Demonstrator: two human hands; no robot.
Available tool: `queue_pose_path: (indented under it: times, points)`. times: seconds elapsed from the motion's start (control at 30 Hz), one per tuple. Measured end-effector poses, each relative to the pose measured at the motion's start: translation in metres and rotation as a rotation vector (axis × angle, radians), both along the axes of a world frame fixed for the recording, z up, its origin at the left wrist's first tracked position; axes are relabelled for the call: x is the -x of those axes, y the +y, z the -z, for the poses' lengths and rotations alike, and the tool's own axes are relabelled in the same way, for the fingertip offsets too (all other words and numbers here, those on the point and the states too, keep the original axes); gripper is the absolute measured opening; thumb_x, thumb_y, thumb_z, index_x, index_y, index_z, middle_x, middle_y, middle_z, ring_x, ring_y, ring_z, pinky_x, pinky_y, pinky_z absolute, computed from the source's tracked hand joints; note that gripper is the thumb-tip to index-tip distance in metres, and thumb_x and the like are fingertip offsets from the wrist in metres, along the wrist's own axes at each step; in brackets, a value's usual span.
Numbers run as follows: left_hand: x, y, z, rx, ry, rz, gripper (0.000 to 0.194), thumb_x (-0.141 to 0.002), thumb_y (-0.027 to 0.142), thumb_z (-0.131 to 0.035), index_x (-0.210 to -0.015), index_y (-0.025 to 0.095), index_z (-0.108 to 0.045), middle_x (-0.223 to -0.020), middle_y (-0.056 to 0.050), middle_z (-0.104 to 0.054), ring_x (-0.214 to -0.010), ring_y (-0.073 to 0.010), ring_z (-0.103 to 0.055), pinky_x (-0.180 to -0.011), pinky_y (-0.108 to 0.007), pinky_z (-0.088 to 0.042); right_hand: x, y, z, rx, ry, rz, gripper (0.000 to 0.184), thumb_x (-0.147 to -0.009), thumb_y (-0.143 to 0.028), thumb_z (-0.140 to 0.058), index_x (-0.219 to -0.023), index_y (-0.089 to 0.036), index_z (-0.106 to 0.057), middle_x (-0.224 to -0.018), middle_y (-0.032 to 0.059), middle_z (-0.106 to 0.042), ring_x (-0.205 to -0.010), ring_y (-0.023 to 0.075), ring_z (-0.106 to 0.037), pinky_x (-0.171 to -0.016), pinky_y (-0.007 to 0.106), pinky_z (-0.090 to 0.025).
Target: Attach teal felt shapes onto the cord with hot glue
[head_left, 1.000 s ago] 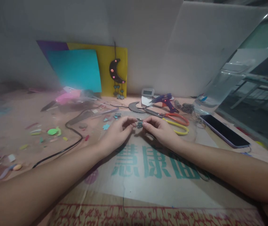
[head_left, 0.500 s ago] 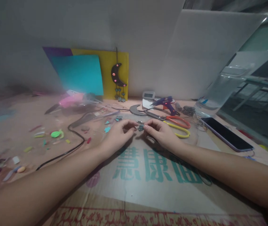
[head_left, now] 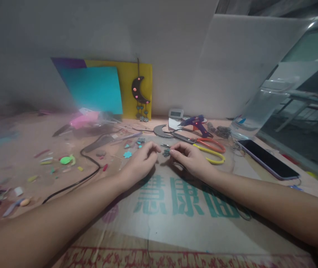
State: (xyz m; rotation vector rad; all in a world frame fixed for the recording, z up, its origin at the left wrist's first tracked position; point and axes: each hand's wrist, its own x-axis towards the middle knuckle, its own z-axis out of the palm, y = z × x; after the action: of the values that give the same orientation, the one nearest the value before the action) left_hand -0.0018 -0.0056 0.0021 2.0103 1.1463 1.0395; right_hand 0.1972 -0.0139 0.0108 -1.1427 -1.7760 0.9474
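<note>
A small dark grey-blue flower-shaped piece (head_left: 166, 152) is pinched between the thumb and fingertips of my right hand (head_left: 191, 158), just above the sheet. My left hand (head_left: 143, 160) is to the left of it, fingers curled in and thumb against them, a small gap from the flower. Whatever the left fingers may hold is hidden. A slim metal-tipped tool (head_left: 165, 145) lies just beyond the gap between my hands. Close to the left hand lie a bright blue flower cutout (head_left: 127, 154) and small blue pieces (head_left: 140, 142).
Behind my hands are a grey crescent (head_left: 161, 130), scissors (head_left: 210, 145) with red and yellow handles, a glue gun (head_left: 197, 123) and a small timer (head_left: 176, 113). A phone (head_left: 267, 158) lies right. A crescent ornament (head_left: 139, 91) hangs before a yellow board. A black cord (head_left: 89, 175) crosses the left.
My left hand has drawn slightly left and away from the grey-blue flower, widening the gap. My right hand keeps its pinch in nearly the same place.
</note>
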Motion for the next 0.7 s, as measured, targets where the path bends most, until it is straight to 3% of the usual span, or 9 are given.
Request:
queue_pose_path:
  times: [0.1, 0.27, 0.47, 0.7]
  points:
    - [0.0005, 0.0003, 0.001, 0.002, -0.027, -0.011, 0.018, -0.09, 0.018, -0.039, -0.094, 0.02, -0.056, -0.086, 0.0, -0.059, -0.081, -0.0155, -0.057, -0.074, -0.027, -0.044, 0.0002, -0.0009, -0.0005, 0.003, 0.012, -0.006, 0.025, -0.088, -0.043, -0.059, -0.089, -0.017, -0.06, -0.077, 0.0018, -0.065, -0.069, 0.0147, -0.061, -0.063, 0.028, -0.045]
    - [-0.0018, 0.0009, 0.0028, 0.072, -0.09, 0.039, 0.028, -0.096, 0.034, -0.04, -0.112, 0.019, -0.058, -0.074, 0.0, -0.058, -0.067, -0.0152, -0.055, -0.06, -0.026, -0.042, 0.0002, -0.0005, -0.0005, -0.008, 0.02, 0.003, 0.026, -0.088, -0.043, -0.059, -0.089, -0.017, -0.06, -0.076, 0.0024, -0.066, -0.072, 0.016, -0.063, -0.067, 0.029, -0.047]
    - [-0.0044, -0.003, -0.0042, 0.009, 0.024, 0.065, 0.021, -0.088, 0.037, -0.056, -0.091, 0.018, -0.065, -0.089, -0.004, -0.068, -0.084, -0.0191, -0.062, -0.075, -0.029, -0.046, 0.0007, -0.0005, -0.0033, -0.045, -0.013, 0.009, 0.024, -0.087, -0.041, -0.06, -0.086, -0.017, -0.061, -0.079, 0.0029, -0.066, -0.073, 0.0157, -0.061, -0.068, 0.029, -0.048]
    - [-0.0045, -0.0028, -0.0066, -0.006, 0.008, 0.019, 0.016, -0.088, 0.031, -0.054, -0.084, 0.017, -0.062, -0.087, -0.003, -0.068, -0.084, -0.0188, -0.061, -0.076, -0.03, -0.045, 0.0035, -0.0014, -0.0038, -0.011, 0.14, -0.035, 0.022, -0.084, -0.038, -0.063, -0.092, -0.019, -0.057, -0.081, 0.0016, -0.064, -0.074, 0.015, -0.063, -0.07, 0.03, -0.052]
